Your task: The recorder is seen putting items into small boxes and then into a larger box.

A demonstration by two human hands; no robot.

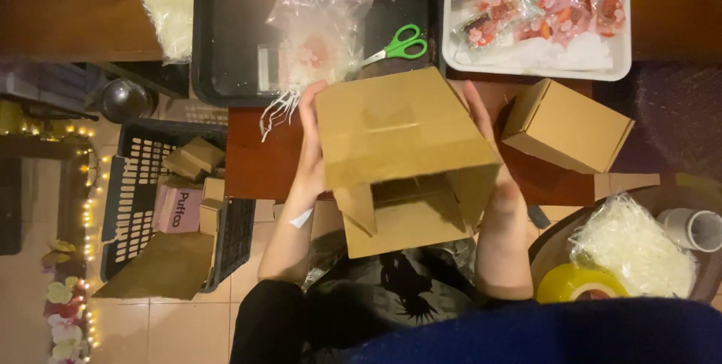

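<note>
Both hands hold a brown cardboard box (398,134) in the middle of the view, above a red-brown table (259,157). My left hand (310,153) grips its left side with the fingers up along the edge. My right hand (496,176) presses its right side. The box's flaps hang open toward me. A closed cardboard box (565,125) lies just right of my right hand. Green-handled scissors (398,44) lie just beyond the held box.
A black tray (226,48) holds clear plastic bags. A white tray (538,63) holds wrapped red and pink items. A black crate (139,183) at left has small boxes in it. Shredded white filler (632,247), a yellow tape roll (580,283) and a white cup (696,229) sit at right.
</note>
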